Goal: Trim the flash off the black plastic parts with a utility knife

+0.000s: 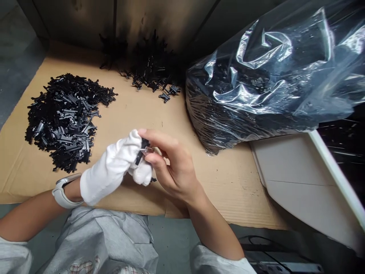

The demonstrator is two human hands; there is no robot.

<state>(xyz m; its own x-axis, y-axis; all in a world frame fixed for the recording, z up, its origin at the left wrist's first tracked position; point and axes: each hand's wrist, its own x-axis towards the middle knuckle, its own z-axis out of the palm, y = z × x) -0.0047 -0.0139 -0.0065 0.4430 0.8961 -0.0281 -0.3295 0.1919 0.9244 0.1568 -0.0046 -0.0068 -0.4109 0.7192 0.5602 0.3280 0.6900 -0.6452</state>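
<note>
The grey fabric garment (pixel 114 239) lies nearest the camera, below the front edge of the brown cardboard sheet (pixel 137 114). The left hand (pixel 122 154), in a white fabric glove, holds a small black plastic part (pixel 138 157) between its fingers, above the front of the sheet. The right hand (pixel 178 165), bare, is narrowed, with thumb and index finger pinching a small translucent piece (pixel 148 150) against the part; exact contact is partly hidden. A broad pile of black plastic parts (pixel 65 118) lies at left on the sheet; a second black cluster (pixel 154 70) lies at the rear. A large, glossy plastic bag with dark contents (pixel 265 83) rests at right.
</note>
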